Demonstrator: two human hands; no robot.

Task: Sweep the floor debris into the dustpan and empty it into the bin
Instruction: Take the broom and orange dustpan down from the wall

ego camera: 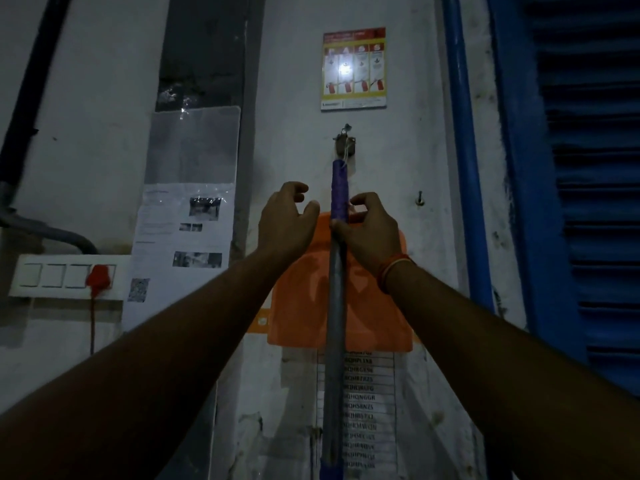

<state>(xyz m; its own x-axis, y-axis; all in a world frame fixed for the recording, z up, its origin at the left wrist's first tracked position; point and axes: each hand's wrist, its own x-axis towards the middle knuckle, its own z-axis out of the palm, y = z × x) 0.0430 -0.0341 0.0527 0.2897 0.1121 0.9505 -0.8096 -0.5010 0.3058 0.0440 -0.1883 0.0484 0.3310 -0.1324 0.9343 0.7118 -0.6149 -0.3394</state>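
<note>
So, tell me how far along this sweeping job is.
It could be the very start or the very end: no debris, floor or bin is in view. The broom handle hangs by a cord from a wall hook, with the orange dustpan hanging behind it. The right hand is on the handle; the left hand is open beside it. No sweeping, scooping or emptying shows.

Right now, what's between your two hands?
In the head view, the grey broom handle with purple grip hangs between left hand and right hand, in front of the orange plastic dustpan.
</note>
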